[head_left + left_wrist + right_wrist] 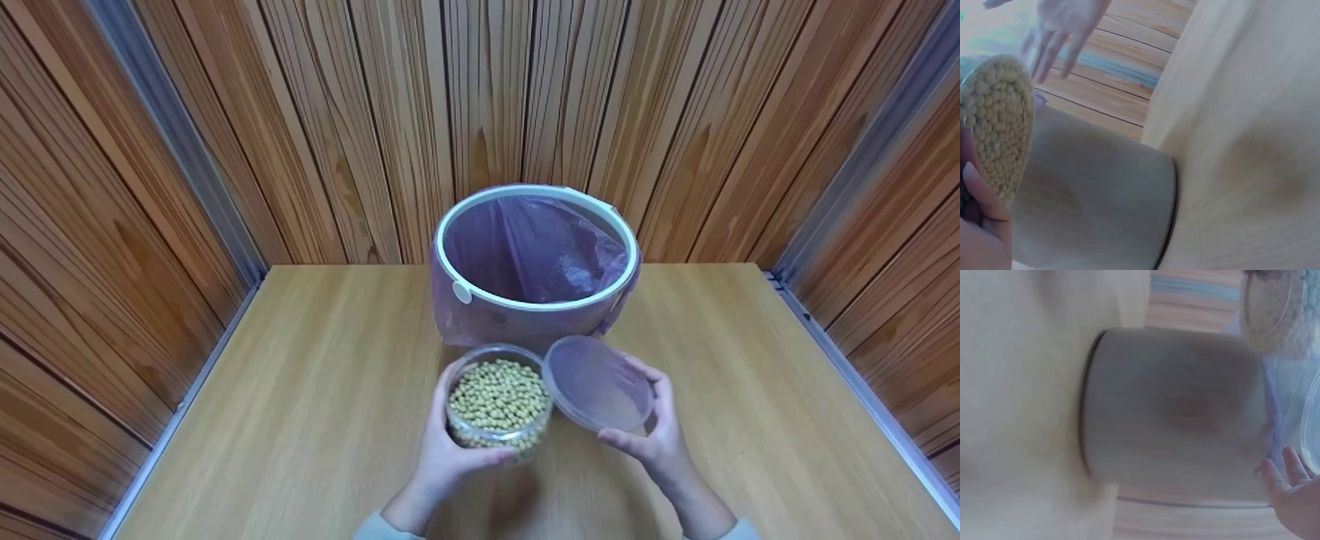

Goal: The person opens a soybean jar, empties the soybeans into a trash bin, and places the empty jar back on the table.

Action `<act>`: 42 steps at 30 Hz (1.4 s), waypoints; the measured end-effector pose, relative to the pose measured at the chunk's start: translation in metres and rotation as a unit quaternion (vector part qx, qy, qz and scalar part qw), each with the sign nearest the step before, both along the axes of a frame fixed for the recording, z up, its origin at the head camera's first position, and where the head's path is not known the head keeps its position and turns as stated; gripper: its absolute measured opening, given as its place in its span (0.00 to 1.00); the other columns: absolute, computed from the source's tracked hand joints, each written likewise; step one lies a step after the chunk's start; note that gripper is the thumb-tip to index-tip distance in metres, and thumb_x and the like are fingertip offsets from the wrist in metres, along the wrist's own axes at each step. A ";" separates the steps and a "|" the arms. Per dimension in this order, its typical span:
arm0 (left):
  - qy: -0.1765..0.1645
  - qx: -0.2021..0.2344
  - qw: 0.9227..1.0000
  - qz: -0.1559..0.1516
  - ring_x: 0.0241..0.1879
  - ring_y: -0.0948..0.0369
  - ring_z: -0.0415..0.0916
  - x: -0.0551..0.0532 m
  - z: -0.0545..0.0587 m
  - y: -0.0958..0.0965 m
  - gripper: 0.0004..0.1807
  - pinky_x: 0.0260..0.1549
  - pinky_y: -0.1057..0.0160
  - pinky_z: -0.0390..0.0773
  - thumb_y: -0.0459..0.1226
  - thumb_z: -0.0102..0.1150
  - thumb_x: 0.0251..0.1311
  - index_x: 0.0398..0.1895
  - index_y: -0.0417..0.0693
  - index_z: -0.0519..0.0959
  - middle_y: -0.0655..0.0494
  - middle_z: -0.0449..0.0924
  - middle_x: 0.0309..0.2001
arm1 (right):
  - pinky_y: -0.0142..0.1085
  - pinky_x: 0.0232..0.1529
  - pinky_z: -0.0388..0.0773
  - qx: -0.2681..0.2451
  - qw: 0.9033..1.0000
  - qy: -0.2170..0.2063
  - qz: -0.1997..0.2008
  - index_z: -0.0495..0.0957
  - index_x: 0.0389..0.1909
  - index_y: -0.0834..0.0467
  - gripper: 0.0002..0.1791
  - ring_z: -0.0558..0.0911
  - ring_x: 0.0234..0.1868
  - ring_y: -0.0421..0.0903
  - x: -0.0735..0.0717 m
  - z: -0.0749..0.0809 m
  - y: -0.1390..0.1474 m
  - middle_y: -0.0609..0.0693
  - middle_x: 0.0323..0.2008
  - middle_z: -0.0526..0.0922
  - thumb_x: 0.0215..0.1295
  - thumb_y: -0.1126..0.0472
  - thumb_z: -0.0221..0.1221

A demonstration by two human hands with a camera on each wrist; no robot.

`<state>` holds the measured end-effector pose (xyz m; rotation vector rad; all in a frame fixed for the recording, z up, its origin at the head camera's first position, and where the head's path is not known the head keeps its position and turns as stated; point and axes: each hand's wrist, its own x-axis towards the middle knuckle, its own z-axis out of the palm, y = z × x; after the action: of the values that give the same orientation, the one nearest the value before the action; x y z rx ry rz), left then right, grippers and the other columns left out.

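My left hand point(448, 442) grips a clear round jar point(538, 431) full of pale dried beans point(499, 394), its mouth uncovered. In the left wrist view the jar's base, packed with beans point(1002, 121), hangs above the table. My right hand point(656, 424) holds a translucent round lid point(598, 382) by its edge, tilted, close beside the jar's right rim. Just beyond both stands a bin point(536, 306) with a pale rim ring and a purple plastic bag lining it. The right wrist view shows the lid's edge point(1313, 433) near the right hand's fingers point(1273, 477).
The bin's grey cylindrical wall point(1174, 410) stands on the light wooden table point(315, 390). Wood-plank walls point(390, 135) with metal corner posts point(187, 142) enclose the back and sides. Metal edging runs along the table's left and right sides.
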<state>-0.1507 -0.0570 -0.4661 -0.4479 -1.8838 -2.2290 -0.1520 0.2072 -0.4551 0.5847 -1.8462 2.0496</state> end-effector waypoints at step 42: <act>0.017 -0.075 0.988 0.131 0.67 0.59 0.63 -0.036 0.127 -0.077 0.63 0.66 0.54 0.67 0.28 0.81 0.36 0.77 0.52 0.51 0.56 0.62 0.69 | 0.65 0.67 0.59 0.418 0.875 -0.233 -0.075 0.61 0.65 0.71 0.56 0.61 0.68 0.70 -0.017 -0.086 0.055 0.70 0.65 0.68 0.40 0.49 0.79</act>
<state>-0.1869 -0.1342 -0.3396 -0.2420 -1.9733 -1.9106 -0.1686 0.2620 -0.5412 0.0986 -2.9638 1.2697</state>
